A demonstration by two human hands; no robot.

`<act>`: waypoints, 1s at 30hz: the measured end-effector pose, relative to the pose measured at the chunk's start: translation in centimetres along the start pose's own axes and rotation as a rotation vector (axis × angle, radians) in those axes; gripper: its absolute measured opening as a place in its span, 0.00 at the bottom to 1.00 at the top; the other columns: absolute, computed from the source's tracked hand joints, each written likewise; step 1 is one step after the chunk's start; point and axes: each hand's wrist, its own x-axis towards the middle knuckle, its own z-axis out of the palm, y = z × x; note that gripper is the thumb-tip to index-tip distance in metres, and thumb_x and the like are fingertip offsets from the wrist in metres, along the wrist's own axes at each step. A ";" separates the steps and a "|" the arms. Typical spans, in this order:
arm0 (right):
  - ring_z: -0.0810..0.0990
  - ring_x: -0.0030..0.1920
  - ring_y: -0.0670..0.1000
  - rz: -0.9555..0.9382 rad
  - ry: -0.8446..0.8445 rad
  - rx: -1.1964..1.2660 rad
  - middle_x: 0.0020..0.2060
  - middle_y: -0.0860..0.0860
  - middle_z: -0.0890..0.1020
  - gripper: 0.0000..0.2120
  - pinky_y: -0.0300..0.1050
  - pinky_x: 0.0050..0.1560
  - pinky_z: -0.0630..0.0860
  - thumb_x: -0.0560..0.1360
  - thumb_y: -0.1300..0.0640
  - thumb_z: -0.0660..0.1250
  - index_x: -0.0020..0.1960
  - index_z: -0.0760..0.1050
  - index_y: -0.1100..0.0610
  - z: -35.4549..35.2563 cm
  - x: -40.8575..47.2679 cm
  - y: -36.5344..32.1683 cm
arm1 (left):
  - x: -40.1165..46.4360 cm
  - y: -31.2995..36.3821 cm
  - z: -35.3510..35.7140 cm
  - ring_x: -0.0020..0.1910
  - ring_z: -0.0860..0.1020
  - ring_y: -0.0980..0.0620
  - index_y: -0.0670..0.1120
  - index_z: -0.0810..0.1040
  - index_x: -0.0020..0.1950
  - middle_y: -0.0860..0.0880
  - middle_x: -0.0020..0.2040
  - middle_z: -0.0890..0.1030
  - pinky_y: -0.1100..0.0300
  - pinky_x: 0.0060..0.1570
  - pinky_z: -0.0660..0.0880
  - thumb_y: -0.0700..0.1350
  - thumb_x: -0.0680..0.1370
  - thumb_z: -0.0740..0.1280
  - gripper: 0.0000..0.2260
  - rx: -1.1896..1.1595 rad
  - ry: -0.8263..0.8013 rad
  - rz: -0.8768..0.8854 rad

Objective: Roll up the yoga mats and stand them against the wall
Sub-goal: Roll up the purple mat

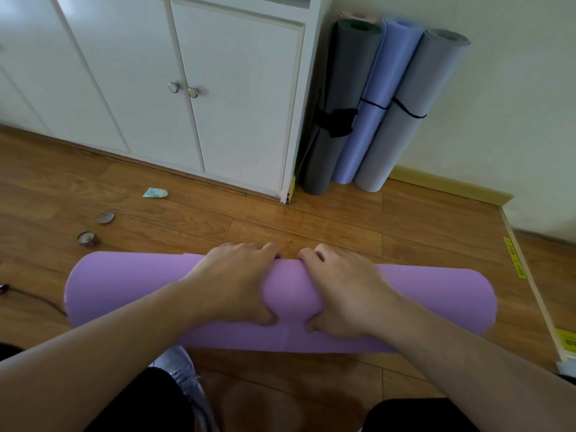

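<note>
A purple yoga mat (pixel 124 288) lies rolled up across the wooden floor in front of me. My left hand (pixel 233 279) and my right hand (pixel 343 291) grip the roll at its middle, side by side, fingers curled over the far side and thumbs pressed into the near side. Three rolled mats stand upright in the corner against the wall: a dark grey mat (pixel 336 98), a blue mat (pixel 371 98) and a light grey mat (pixel 405 113), each tied with a black band.
A white cabinet (pixel 218 88) stands at the back left. A small crumpled wrapper (pixel 155 192) and two round lids (pixel 88 238) lie on the floor at the left. A wooden strip (pixel 536 294) runs along the right. My shoe (pixel 184 375) is below the mat.
</note>
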 end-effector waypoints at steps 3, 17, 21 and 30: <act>0.79 0.58 0.52 0.013 0.000 0.032 0.59 0.47 0.76 0.42 0.50 0.52 0.76 0.64 0.33 0.80 0.69 0.66 0.48 -0.2 0.2 0.2 | -0.2 0.2 0.4 0.61 0.77 0.51 0.55 0.68 0.68 0.56 0.62 0.76 0.55 0.57 0.72 0.70 0.62 0.75 0.40 0.056 0.006 0.038; 0.77 0.62 0.55 0.018 0.047 -0.017 0.61 0.50 0.76 0.41 0.53 0.61 0.74 0.64 0.36 0.80 0.68 0.65 0.50 0.1 0.1 -0.1 | -0.1 0.1 0.1 0.58 0.78 0.52 0.57 0.71 0.66 0.58 0.60 0.78 0.56 0.49 0.70 0.70 0.61 0.75 0.38 0.023 -0.014 -0.015; 0.79 0.58 0.53 0.040 0.035 0.054 0.58 0.47 0.78 0.38 0.50 0.55 0.76 0.64 0.33 0.79 0.66 0.68 0.49 -0.4 0.2 0.2 | -0.3 0.5 0.9 0.64 0.74 0.49 0.53 0.66 0.70 0.53 0.65 0.72 0.52 0.64 0.73 0.71 0.61 0.77 0.45 0.156 0.035 0.047; 0.74 0.65 0.55 0.021 -0.007 -0.011 0.65 0.50 0.72 0.48 0.52 0.64 0.72 0.63 0.34 0.82 0.73 0.62 0.51 0.0 -0.2 -0.1 | -0.1 0.2 0.3 0.55 0.79 0.52 0.58 0.73 0.63 0.58 0.57 0.80 0.55 0.44 0.70 0.71 0.58 0.74 0.37 -0.017 -0.054 -0.039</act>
